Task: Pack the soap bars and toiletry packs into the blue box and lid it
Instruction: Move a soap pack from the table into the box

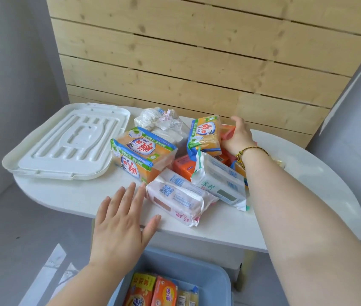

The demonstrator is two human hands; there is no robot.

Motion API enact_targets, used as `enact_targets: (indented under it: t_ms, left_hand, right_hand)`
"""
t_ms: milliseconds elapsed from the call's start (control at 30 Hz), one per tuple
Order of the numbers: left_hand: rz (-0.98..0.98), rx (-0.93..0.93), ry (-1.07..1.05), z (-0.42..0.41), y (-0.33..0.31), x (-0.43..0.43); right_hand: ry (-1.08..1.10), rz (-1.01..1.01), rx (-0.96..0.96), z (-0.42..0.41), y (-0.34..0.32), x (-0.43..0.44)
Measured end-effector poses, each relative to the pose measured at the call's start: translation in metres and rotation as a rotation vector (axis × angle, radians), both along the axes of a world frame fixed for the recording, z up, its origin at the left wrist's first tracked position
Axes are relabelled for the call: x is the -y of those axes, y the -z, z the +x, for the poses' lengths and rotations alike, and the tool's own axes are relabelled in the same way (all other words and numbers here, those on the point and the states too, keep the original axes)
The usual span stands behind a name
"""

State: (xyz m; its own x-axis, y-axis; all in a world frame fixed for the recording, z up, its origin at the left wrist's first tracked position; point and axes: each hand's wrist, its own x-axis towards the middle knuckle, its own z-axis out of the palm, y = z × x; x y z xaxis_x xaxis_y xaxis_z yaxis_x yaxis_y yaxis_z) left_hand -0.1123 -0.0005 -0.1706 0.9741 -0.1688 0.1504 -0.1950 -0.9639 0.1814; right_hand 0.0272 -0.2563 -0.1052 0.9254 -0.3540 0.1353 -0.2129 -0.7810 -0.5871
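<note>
My right hand (240,136) reaches to the far side of the pile of packs, its fingers (237,122) curled around a red-orange soap bar (228,131) that sits just behind the upright yellow soap pack (205,135). My left hand (122,219) lies flat on the near edge of the white tabletop (296,206), fingers spread and gripping nothing, its fingertips just short of the pink-white toiletry pack (178,200).

Taking that pink-white pack as the landmark: the green-white toiletry pack (220,181) lies just to its right, overlapping it. The big double pack of yellow soap (142,154) sits behind it to the left, and small orange bars (184,166) are wedged behind it. A crumpled clear bag (160,122) rests farther back against the wooden wall (197,51). The white lid (65,143) lies well to the left, upturned, overhanging the tabletop's edge.

The blue box (197,272) stands on the floor below and nearer me than the landmark pack, uncovered, with yellow and orange soap packs (153,290) already standing inside.
</note>
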Motion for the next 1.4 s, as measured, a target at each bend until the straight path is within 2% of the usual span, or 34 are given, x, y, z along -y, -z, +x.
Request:
enact_targets:
  t_ms: [200, 333, 567, 633, 733, 867, 933, 1033, 1100, 1300, 1400]
  left_hand:
    - [-0.066, -0.005, 0.015, -0.002, -0.004, 0.000]
    - [-0.093, 0.056, -0.007, -0.001, 0.003, 0.002]
    - [-0.120, -0.004, -0.027, -0.005, 0.000, 0.001]
    - [-0.149, -0.015, -0.012, -0.008, 0.002, 0.000]
    - [-0.259, 0.060, 0.030, -0.029, 0.009, -0.006]
    - [-0.424, 0.226, 0.019, -0.060, 0.039, -0.015]
    - [-0.437, 0.137, -0.015, -0.068, 0.057, -0.019]
    - [-0.373, -0.075, 0.049, -0.070, 0.080, -0.021]
    - [-0.346, -0.201, 0.065, -0.069, 0.096, -0.023]
    - [-0.103, -0.557, 0.081, -0.077, 0.140, -0.030]
    - [0.011, -0.662, 0.125, -0.082, 0.156, -0.029]
  right_hand:
    - [-0.041, 0.108, 0.149, -0.024, -0.012, 0.011]
    - [-0.065, 0.058, 0.205, -0.048, -0.023, 0.016]
    - [-0.078, 0.023, 0.325, -0.107, -0.055, 0.019]
    - [-0.083, 0.083, 0.345, -0.126, -0.061, 0.019]
    - [-0.131, 0.230, 0.355, -0.158, -0.064, 0.013]
    - [-0.330, 0.369, 0.261, -0.197, -0.062, -0.007]
    - [-0.410, 0.409, 0.166, -0.214, -0.052, -0.018]
    - [-0.468, 0.473, 0.025, -0.235, -0.023, -0.037]
    - [-0.483, 0.434, -0.045, -0.245, 0.000, -0.050]
    - [-0.377, 0.311, -0.309, -0.244, 0.095, -0.076]
    - [-0.292, 0.217, -0.395, -0.233, 0.140, -0.078]
